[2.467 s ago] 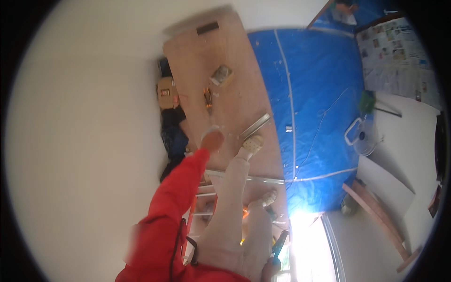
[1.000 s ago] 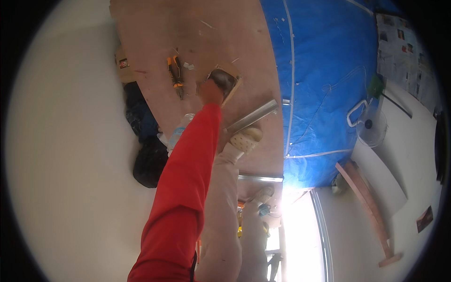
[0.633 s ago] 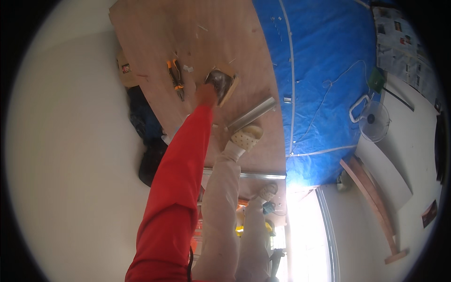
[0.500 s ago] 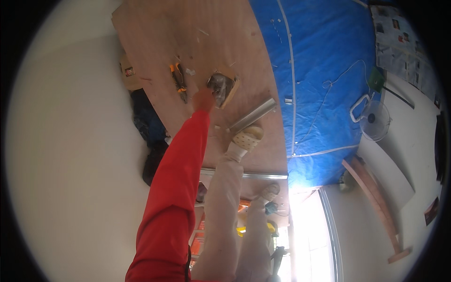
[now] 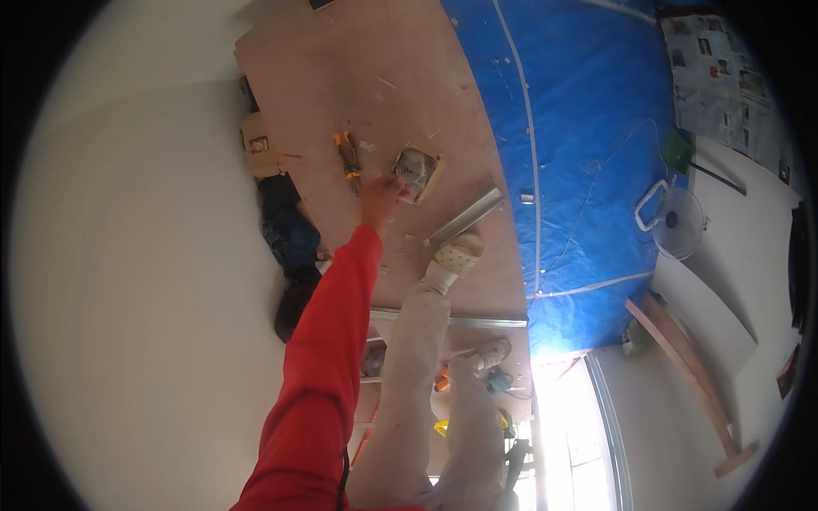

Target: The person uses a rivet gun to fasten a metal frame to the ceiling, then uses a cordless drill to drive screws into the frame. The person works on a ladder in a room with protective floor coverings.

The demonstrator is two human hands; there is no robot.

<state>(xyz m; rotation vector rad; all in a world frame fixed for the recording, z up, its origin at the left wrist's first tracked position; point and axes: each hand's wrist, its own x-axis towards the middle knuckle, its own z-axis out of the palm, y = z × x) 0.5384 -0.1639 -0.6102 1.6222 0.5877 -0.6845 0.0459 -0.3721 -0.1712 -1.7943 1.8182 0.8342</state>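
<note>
My left hand (image 5: 385, 201), at the end of a red sleeve, is just above the plywood board (image 5: 358, 94). Its fingers are drawn together in a pinch; whatever is between them is too small to make out. Right by the fingertips lies a small open box (image 5: 432, 179) with a clear plastic bag (image 5: 415, 166) of small greyish things in it. Pliers (image 5: 348, 160) with orange and black handles rest on the board left of the box. Nearer to me, a short metal channel (image 5: 464, 217) touches or nearly touches my shoe (image 5: 460, 254). My right hand is out of view.
A long metal profile (image 5: 486, 323) crosses the board behind my leg. Dark clothing (image 5: 290, 234) and a cardboard piece (image 5: 257, 145) lie along the left wall. Blue sheeting (image 5: 588, 102) covers the right, with a white fan (image 5: 677, 223) and a wooden beam (image 5: 690, 379) beyond.
My left hand has drawn back from the bag in the box toward me, fingers pinched. The whole view has shifted slightly, with the board's things appearing lower and further right.
</note>
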